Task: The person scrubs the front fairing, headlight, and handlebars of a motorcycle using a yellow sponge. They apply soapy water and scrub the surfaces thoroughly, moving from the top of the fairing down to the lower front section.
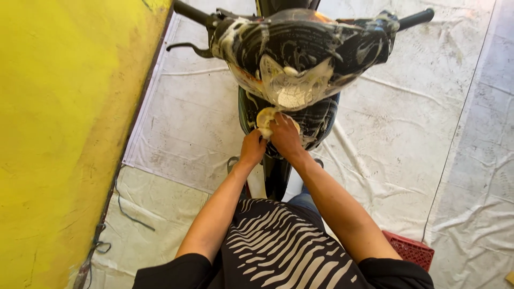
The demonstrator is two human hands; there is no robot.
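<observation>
Fingers of both hands, left (252, 147) and right (285, 136), are closed together on a yellowish sponge (265, 116), pressed against the soapy black scooter (300, 48) front below its headlight. White tarp (407, 123) covers the floor; yellow wall (59, 134) stands left.

A black motorcycle (300, 48) stands upright, seen from the front and above, its headlight cowl and front fairing streaked all over with white soap foam. Its black handlebar grips stick out to both sides at the top. A pale yellow sponge (266, 119) is pressed against the fairing just below the motorcycle's foamy headlight, on the lower front panel, partly covered by fingers.
</observation>
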